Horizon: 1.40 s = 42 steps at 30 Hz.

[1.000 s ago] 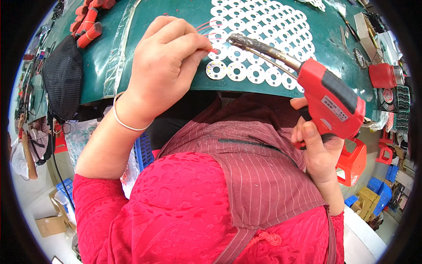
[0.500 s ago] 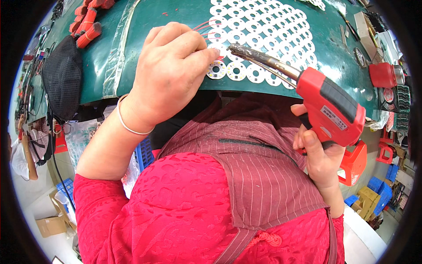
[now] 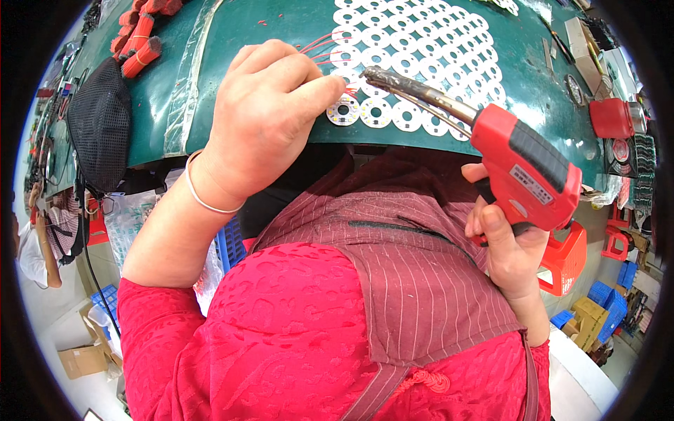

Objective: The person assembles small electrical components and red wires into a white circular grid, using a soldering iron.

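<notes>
My left hand (image 3: 270, 116) is closed in a pinch over the near left corner of a sheet of round white circuit boards (image 3: 376, 112). Thin red wires (image 3: 324, 46) stick out past its fingers toward the boards, and short red ends show by the fingertips. The fingers hide how many wires they hold. In my right hand (image 3: 505, 242) is a red and black soldering gun (image 3: 528, 165), gripped by its handle. Its dark, crusted tip points left, just right of my left fingertips and above the boards. Whether it touches a board I cannot tell.
Bundles of red wires (image 3: 142, 56) lie at the far left of the green table mat (image 3: 232, 28). A black mesh-covered object (image 3: 100, 125) stands at the left edge. On the right are a red container (image 3: 609, 119) and, lower, a red plastic stool (image 3: 564, 259).
My left hand has shifted very slightly, with its fingertips a little left of before. The soldering gun has moved slightly left and up, still in my right hand.
</notes>
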Each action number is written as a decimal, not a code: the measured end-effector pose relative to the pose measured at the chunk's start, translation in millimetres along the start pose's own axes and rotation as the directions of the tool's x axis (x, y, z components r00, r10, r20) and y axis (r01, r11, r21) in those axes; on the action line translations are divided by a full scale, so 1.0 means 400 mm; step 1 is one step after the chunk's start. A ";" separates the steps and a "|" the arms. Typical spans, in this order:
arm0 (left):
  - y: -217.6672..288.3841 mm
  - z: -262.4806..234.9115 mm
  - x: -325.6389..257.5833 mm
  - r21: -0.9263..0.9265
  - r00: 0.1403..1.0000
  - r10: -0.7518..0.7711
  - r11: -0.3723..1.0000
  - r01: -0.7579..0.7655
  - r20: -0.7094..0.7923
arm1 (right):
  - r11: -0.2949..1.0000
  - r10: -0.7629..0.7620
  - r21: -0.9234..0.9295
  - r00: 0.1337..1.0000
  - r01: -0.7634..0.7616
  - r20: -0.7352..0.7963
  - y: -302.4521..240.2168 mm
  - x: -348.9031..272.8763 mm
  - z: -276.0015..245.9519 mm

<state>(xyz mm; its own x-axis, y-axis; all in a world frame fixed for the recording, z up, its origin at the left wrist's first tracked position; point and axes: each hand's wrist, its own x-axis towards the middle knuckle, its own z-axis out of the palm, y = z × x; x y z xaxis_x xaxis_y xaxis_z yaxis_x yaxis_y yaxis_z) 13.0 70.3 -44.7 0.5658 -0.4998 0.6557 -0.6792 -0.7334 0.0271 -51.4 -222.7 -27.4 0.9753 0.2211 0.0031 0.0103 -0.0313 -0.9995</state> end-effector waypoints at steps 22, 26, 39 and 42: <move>-0.005 0.005 -0.003 -0.015 0.999 0.049 0.999 -0.049 -0.002 | 0.997 0.004 -0.077 0.998 0.001 0.056 -0.003 -0.003 -0.007; -0.003 0.006 -0.003 -0.006 0.998 0.057 0.998 -0.057 -0.004 | 0.999 -0.002 -0.040 0.999 0.004 0.045 0.008 -0.014 -0.019; -0.001 0.009 -0.007 0.009 0.999 0.053 0.999 -0.053 0.011 | 0.996 -0.062 -0.057 0.997 0.064 0.040 0.011 -0.003 0.007; 0.001 0.007 -0.007 0.019 0.998 0.047 0.999 -0.048 0.029 | 1.000 -0.013 -0.003 0.998 0.013 0.069 0.010 -0.009 -0.007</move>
<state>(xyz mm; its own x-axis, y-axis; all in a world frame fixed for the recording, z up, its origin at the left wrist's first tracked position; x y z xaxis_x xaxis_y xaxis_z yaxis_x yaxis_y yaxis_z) 12.6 70.1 -48.6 0.5464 -0.5471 0.6342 -0.6967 -0.7171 -0.0184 -54.5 -226.3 -31.1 0.9574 0.2884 0.0136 0.0237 -0.0316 -0.9992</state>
